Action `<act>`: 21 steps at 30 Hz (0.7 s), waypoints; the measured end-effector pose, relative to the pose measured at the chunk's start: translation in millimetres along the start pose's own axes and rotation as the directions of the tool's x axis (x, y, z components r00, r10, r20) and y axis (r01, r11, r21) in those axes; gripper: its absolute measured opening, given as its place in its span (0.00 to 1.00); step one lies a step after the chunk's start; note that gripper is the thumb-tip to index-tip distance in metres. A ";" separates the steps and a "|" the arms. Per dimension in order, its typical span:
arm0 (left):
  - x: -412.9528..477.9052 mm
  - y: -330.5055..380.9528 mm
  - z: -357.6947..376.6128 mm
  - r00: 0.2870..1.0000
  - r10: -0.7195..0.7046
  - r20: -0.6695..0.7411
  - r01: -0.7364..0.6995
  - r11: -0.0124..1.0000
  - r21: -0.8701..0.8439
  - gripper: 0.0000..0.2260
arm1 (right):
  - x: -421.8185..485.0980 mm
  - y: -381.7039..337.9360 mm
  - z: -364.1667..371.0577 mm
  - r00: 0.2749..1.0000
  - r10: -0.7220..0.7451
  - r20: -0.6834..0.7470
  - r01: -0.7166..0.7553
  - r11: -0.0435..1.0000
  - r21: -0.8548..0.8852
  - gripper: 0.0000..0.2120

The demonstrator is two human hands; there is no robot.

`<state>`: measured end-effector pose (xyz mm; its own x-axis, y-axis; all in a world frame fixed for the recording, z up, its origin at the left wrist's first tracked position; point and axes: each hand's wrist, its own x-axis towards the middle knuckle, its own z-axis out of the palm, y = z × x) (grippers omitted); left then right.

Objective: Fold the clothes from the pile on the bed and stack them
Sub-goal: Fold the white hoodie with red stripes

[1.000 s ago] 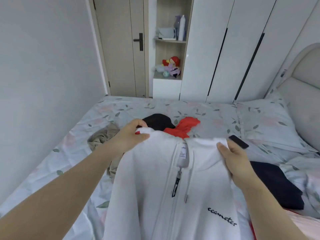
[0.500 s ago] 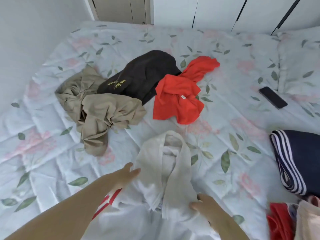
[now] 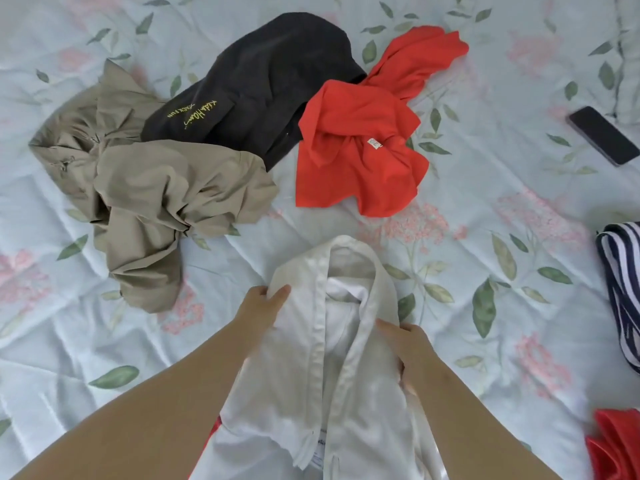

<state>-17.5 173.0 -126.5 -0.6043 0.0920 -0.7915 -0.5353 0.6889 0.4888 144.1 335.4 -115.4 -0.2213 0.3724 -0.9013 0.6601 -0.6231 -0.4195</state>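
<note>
A khaki garment is dumped up and left of the left hand; that hand's fingers are curled round the left edge of the white jacket, which is laid on the bed sheet between both hands; a black top and red shirt are piled well beyond the fingertips; the jacket's right edge is gripped by the right hand; a phone and striped garment are seen far right of those fingers.

You get a bright, even view, soft diffuse light across the bed, faint shadows under the crumpled clothes, white jacket nearly washed out, slight motion smear on your left hand and right hand, wide-angle bending at the bed's edges.
</note>
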 end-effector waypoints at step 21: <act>33.7 191.7 -23.4 0.814 0.572 0.098 -0.571 0.760 0.310 0.32 | 7.2 -184.8 1.6 0.799 -0.590 -0.118 0.546 0.793 -0.269 0.28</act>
<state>-154.3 291.4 -50.8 -0.7403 0.5396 -0.4010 0.1213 0.6939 0.7098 19.4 452.1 -44.5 -0.4813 0.7466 -0.4593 0.5955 -0.1060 -0.7963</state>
